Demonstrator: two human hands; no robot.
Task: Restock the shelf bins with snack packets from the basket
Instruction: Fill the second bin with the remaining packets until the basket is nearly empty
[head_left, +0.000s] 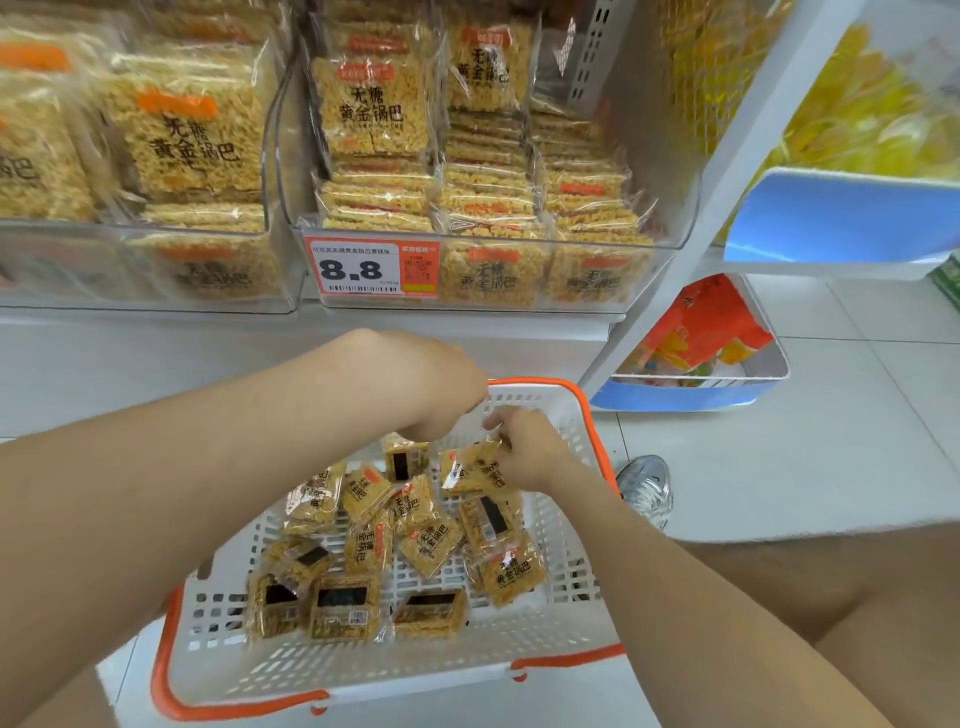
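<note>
While both arms reach down into the white basket (569, 410) with the orange rim, the right hand (524, 454) has its fingers and thumb pinched round the top edge of one packet (467, 473). That packet is tipped up off the pile near the basket's far end. The left hand (441, 389) hangs just beside it over the far rim, knuckles up and fingers curled downward (can't tell if it's got hold of anything, the fingertips are hidden behind the hand). The rest of the snack packets (431, 540) lie loose across the basket floor, some label up, some showing the dark back sticker, a few overlapping. The basket sits low in front of the shelf. Up above, the clear shelf bin (667, 278) with the 8.8 price tag (363, 267) is packed with the same yellow packets, flat stacks in front and some standing upright behind. Another clear bin (104, 280) to its left holds more, pretty blurred. A grey sneaker (647, 488) shows just right of the basket.
</note>
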